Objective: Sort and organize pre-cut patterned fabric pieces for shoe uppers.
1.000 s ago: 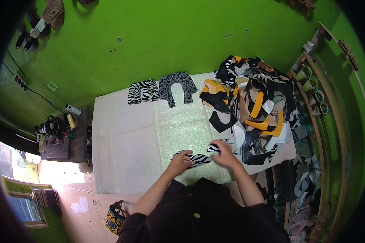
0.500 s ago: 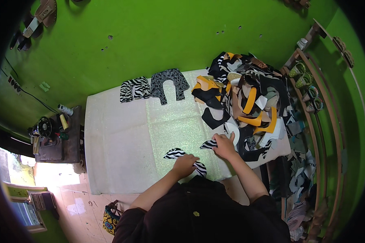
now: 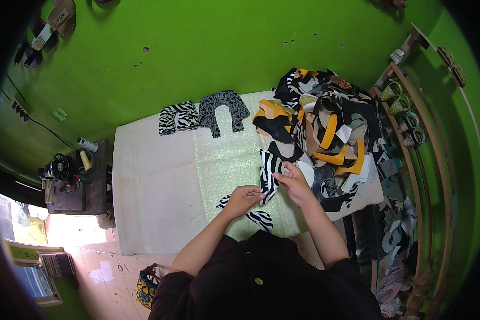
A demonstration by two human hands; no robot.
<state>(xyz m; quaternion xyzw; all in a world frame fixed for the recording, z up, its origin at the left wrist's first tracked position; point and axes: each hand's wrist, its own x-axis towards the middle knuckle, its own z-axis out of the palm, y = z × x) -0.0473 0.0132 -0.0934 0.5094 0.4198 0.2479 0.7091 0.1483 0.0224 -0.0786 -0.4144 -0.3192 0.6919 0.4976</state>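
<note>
A zebra-print cut piece point(image 3: 270, 169) is held up over the table in both hands. My right hand point(image 3: 296, 185) pinches its right edge between thumb and fingers. At its lower left edge, my left hand point(image 3: 245, 199) is closed with the fingertips on it. Beneath the left hand lies a curved zebra-print piece point(image 3: 261, 220), its middle hidden by the hand and its ends showing on both sides. All this is at the near side of a table with a pale, partly glittery cover point(image 3: 154, 176).
A heap of cut scraps point(image 3: 330, 122) in black, orange, white and zebra print covers the table's right side. Zebra-print pieces point(image 3: 178, 117) and a grey patterned U-shaped piece point(image 3: 223, 109) lie at the far edge. Right stands a rack with sandals point(image 3: 397, 101); left, a sewing machine point(image 3: 61, 181).
The right hand has lifted and turned the zebra-print piece, so more of it shows. My left hand has moved up and right from the curved piece to the held one.
</note>
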